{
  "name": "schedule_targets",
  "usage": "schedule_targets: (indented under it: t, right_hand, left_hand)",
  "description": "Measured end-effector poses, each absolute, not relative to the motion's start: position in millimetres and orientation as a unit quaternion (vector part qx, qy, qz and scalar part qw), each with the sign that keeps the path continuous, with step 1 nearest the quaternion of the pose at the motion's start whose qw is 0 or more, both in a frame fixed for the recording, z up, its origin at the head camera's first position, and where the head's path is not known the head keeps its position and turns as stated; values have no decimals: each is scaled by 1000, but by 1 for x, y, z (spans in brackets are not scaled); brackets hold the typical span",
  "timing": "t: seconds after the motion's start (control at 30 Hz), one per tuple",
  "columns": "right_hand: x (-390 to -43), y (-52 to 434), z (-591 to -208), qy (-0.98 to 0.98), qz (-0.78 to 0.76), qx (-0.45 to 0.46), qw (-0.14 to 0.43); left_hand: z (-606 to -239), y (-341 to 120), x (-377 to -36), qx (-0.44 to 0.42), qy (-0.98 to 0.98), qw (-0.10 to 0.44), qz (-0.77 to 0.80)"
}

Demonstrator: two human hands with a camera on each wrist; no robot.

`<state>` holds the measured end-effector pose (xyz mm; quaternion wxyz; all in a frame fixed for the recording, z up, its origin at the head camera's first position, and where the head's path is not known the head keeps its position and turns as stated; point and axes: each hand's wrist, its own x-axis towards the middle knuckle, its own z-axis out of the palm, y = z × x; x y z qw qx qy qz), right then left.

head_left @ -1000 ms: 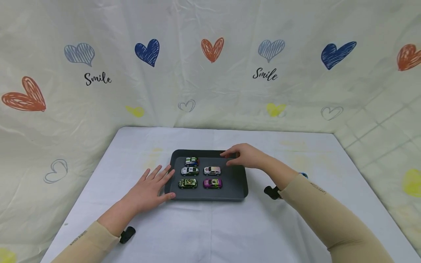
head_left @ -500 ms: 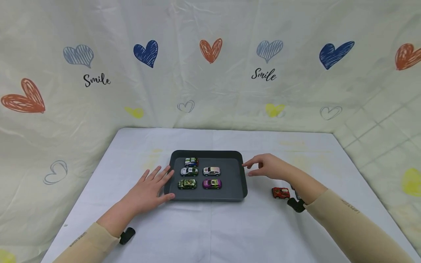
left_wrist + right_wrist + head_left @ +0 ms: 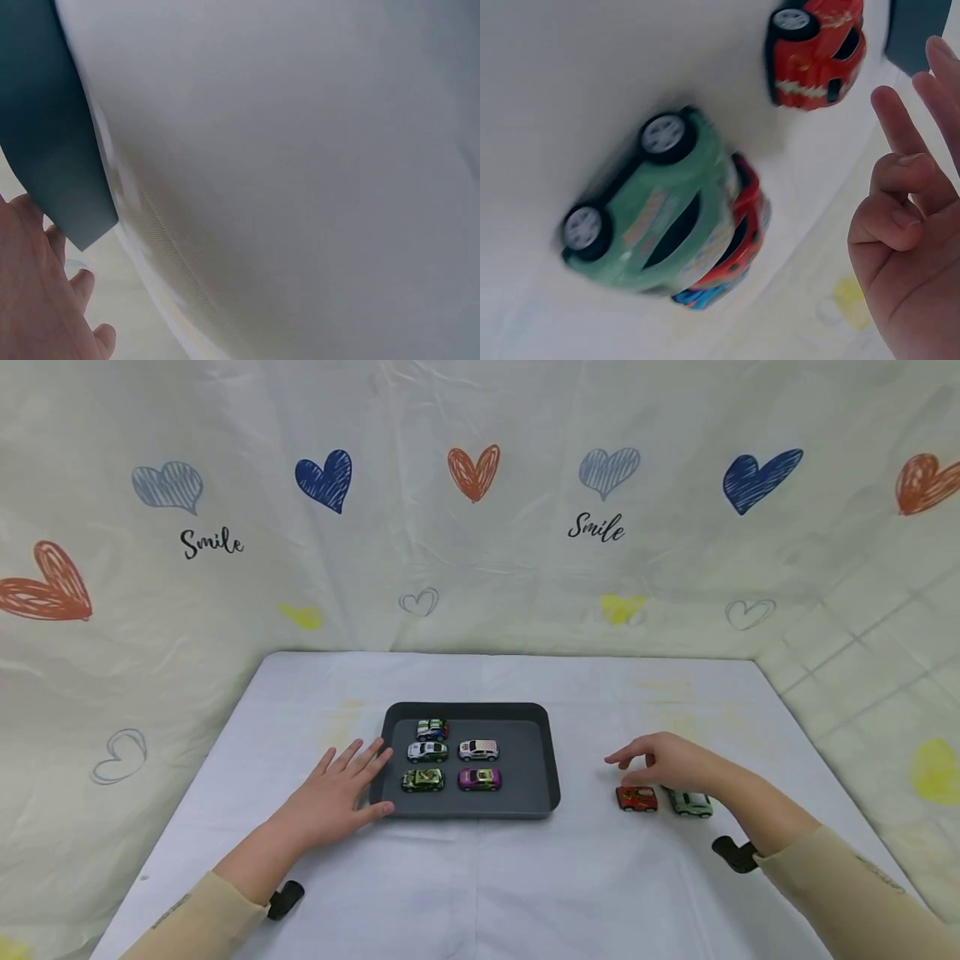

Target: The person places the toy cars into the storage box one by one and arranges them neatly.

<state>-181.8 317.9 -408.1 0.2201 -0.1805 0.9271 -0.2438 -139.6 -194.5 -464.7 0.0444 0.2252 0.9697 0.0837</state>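
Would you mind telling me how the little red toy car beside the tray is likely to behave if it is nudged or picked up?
The red toy car stands on four wheels on the smooth white tablecloth, so a nudge would probably roll it. Its body looks hard and glossy, likely stiff and a bit slippery. It is small under the right hand, so probably light; a fingertip grip should do.

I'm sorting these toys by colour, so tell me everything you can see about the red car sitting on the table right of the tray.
The red toy car is small, glossy and looks like painted metal or plastic, with pale markings along its side, dark windows and black wheels with light hubs. It stands upright on its wheels on the white tablecloth, outside the dark tray and just left of a pale green car. The right hand hovers right above it; contact cannot be told.
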Motion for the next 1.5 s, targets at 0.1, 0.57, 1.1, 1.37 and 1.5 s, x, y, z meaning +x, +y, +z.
schedule_targets:
  t: [0.1, 0.57, 1.1, 1.37, 1.5]
  right_hand:
    - [-178, 327, -410, 931, -229, -180, 219]
    - [-168, 340, -427, 933, -199, -200, 222]
    - [-159, 336, -425, 945, -150, -213, 196]
    - [-161, 335, -427, 945, -156, -212, 192]
    - [-163, 334, -427, 947, -169, -202, 184]
  left_hand:
    - [-467, -196, -140, 231, 968, 36, 88]
    - [-470, -198, -142, 229, 968, 47, 89]
    - [-469, -197, -142, 226, 969, 56, 80]
    - [-462, -194, -139, 229, 968, 49, 86]
    - [-464, -196, -141, 224, 969, 59, 83]
